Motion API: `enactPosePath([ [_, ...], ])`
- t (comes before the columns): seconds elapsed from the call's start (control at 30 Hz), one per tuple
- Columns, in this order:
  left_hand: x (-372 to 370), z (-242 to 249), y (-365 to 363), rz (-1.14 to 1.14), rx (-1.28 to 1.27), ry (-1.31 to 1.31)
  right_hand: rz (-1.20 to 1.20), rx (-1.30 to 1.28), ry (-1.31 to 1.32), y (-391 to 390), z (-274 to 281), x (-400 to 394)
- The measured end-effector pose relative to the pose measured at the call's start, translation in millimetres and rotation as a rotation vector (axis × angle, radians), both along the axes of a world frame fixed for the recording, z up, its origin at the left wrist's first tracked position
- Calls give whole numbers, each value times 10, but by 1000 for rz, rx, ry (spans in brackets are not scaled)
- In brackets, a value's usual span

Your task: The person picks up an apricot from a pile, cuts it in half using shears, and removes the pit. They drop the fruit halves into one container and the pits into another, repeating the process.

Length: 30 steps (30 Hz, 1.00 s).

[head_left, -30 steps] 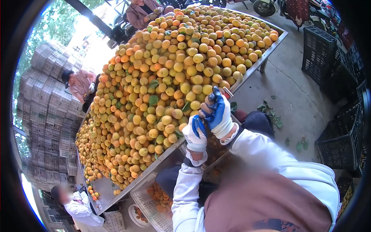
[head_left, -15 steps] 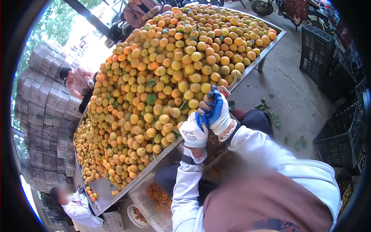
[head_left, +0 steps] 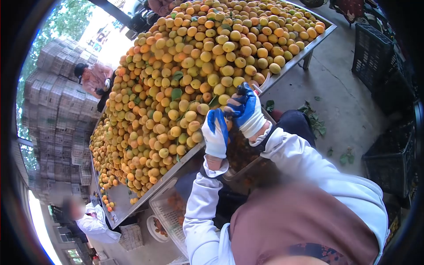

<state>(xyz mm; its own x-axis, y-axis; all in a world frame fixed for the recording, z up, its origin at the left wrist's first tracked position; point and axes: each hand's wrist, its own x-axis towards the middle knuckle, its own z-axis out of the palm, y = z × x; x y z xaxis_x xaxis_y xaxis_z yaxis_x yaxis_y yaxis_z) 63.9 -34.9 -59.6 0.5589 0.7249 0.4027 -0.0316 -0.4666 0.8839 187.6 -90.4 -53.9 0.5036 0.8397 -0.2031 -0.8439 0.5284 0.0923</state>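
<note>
My left hand [head_left: 215, 132], in a white glove with blue-coated fingers, is closed, its fingertips pinched together near the table's edge. Just right of it and slightly higher, my right hand [head_left: 248, 110] wears a matching glove and has its fingers curled in. A small brownish patch shows between the two hands; whether it is fruit or a fingertip I cannot make out. Both hands are over the near edge of a metal table [head_left: 174, 170], beside a big heap of yellow-orange apricots [head_left: 190, 88] with some green leaves.
A pale crate [head_left: 161, 205] with orange fruit pieces stands below the table, beside a white bucket [head_left: 152, 225]. Black crates [head_left: 391, 154] stand at right, stacked crates [head_left: 57, 119] at left. Co-workers [head_left: 95, 79] are around the table. Leaves [head_left: 313, 119] lie on the floor.
My hands have moved a little apart, the left one shifting left and down from the right. The whole view has tilted and shifted slightly.
</note>
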Motion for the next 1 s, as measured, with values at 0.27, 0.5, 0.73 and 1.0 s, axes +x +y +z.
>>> enactPosePath([
  [0.27,-15,-91,140,-239,-758,-173,-106,-370,-700,-338,528,8],
  [0.5,-103,105,107,-275,-728,-146,-217,-490,-1892,-408,243,-71],
  [0.73,-216,20,205,-504,-903,-89,-230,-558,-2138,-410,131,-81],
  [1.0,-161,-50,68,-250,-866,-174,-350,-729,-2241,-417,85,-281],
])
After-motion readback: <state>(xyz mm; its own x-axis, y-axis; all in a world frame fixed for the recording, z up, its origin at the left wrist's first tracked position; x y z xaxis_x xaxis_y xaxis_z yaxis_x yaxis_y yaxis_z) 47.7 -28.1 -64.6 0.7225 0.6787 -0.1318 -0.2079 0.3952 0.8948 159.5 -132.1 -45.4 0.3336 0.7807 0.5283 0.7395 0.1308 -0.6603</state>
